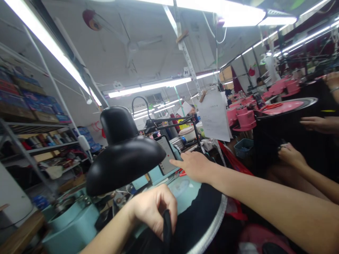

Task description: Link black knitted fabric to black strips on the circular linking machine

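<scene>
My left hand [155, 210] is closed in a pinch on a strip of black fabric [167, 229] at the near edge of a round teal machine disc [185, 190] with a toothed metal rim. My right hand [192, 165] reaches forward over the disc, index finger stretched out and touching the screen of a small control panel [165, 153]. More black fabric [201, 215] drapes over the disc's right side.
A black desk lamp [124, 155] hangs close in front at the left. Metal shelves [34, 141] with boxes line the left wall. At the right, another person's hands [291, 155] work black fabric beside pink machines [246, 118]. A paper sheet [214, 116] hangs from a line.
</scene>
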Demonstrator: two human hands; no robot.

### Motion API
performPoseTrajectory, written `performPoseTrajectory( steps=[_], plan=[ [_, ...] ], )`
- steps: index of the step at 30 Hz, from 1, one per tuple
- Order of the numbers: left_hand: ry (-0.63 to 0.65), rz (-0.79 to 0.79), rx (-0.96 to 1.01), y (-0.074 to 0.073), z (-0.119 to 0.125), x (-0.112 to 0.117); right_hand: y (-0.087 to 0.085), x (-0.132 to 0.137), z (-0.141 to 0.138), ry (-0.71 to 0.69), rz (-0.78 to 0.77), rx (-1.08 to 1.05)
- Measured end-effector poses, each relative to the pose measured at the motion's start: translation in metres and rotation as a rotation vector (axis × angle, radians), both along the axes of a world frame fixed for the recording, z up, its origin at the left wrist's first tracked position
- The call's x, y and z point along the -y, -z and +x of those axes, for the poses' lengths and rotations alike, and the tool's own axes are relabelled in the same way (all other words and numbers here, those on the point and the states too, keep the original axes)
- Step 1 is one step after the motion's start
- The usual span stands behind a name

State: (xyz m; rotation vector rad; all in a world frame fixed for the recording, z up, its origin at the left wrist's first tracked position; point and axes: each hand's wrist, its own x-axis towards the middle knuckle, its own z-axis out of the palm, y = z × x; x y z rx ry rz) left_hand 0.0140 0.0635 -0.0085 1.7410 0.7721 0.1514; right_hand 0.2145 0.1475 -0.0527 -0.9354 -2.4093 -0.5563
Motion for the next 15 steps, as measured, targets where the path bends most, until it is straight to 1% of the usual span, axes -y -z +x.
performPoseTrajectory(
  steps=[5,15],
  plan=[
    [-0.004,-0.031,0.004,0.0002,0.0001,-0.0004,-0.0004,-0.0005,-0.0001,-0.002,-0.009,0.003],
    [-0.008,-0.010,-0.018,0.0009,-0.0009,0.0005,0.0000,-0.0010,-0.0002,-0.003,-0.018,0.011]
  ],
)
